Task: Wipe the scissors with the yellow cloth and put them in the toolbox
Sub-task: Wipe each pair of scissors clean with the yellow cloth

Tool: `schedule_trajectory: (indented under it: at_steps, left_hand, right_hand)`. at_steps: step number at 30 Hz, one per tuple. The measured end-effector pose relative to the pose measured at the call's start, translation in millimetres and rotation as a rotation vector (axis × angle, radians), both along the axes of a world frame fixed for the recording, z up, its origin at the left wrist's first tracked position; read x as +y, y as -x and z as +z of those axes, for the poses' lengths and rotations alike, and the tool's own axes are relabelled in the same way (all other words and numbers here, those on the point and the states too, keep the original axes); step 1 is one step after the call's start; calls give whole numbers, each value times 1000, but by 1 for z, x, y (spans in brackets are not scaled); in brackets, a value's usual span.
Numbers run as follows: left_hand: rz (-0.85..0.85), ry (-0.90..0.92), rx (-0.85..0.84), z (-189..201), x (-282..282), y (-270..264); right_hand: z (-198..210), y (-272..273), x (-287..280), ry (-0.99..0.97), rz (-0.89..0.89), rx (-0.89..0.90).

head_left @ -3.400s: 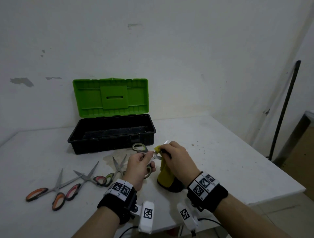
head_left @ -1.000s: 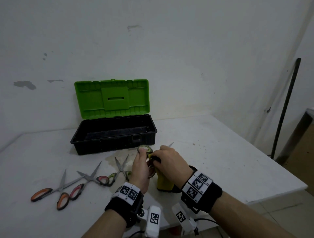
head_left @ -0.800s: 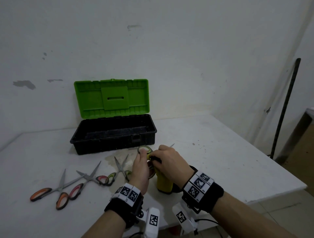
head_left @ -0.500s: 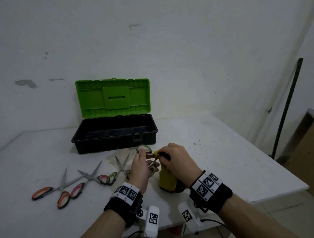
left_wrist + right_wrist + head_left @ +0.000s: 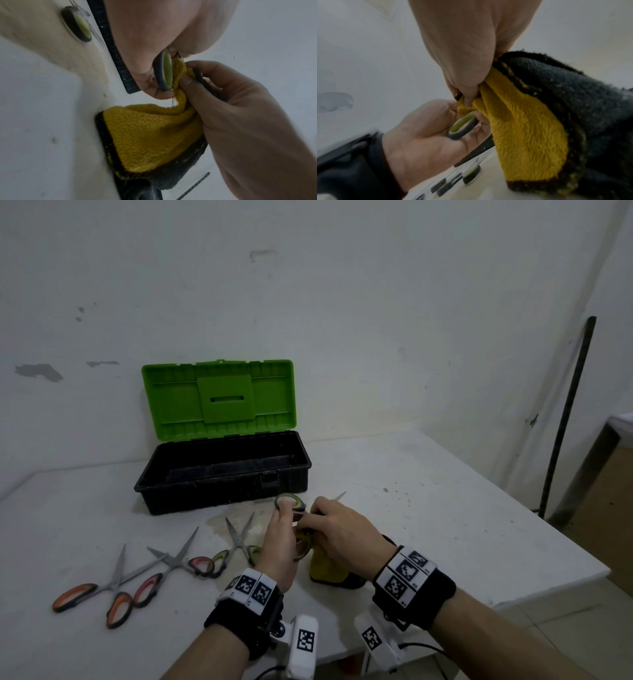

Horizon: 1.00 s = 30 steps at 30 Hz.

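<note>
My left hand (image 5: 279, 539) grips a pair of scissors by the grey-green handles (image 5: 289, 502); one ring (image 5: 462, 127) lies across its fingers. My right hand (image 5: 339, 534) pinches the yellow cloth (image 5: 323, 571) around the blades close to the handles (image 5: 165, 73). The blade tip (image 5: 340, 495) pokes out beyond the right hand. The cloth (image 5: 150, 135), yellow with a dark back, hangs down to the white table (image 5: 462, 525). Just behind the hands, the black toolbox (image 5: 222, 486) stands open with its green lid (image 5: 219, 398) up.
Three more pairs of scissors lie left of my hands: orange-handled (image 5: 102, 594), pink-handled (image 5: 171, 563) and green-handled (image 5: 239, 542). The table's edge runs close on the right and front. A dark pole (image 5: 565, 419) leans on the wall at right.
The right hand has rubbed the cloth back and forth along the blades. Since half a second ago it slid toward the handles, and the blade tip shows beyond it again.
</note>
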<state>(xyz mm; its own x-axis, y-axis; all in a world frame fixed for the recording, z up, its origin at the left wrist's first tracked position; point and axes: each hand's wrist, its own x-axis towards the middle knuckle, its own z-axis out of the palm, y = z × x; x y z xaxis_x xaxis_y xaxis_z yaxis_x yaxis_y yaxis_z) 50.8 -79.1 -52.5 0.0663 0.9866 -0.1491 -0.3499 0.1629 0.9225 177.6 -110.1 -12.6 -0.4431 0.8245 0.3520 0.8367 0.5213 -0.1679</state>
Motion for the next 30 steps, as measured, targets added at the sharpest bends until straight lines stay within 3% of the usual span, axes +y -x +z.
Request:
schedule_trajectory:
  at_steps: [5,13,19,24,30]
  left_hand:
    - [30,5,30,-4,4,5]
    - [-10,22,-8,0,0,-3]
    - [57,-9,39,1,4,4]
    - [28,-12,51,0,-2,-4]
    - [83,-25,82,-3,0,1]
  right_hand:
    - [-1,-14,5,18,-80,33]
    - [-8,-4,3,16,-37,88]
    - [-1,-27,7,25,-167,283]
    - [-13,-6,2,46,-96,203]
    - [-11,-16,11,32,-241,340]
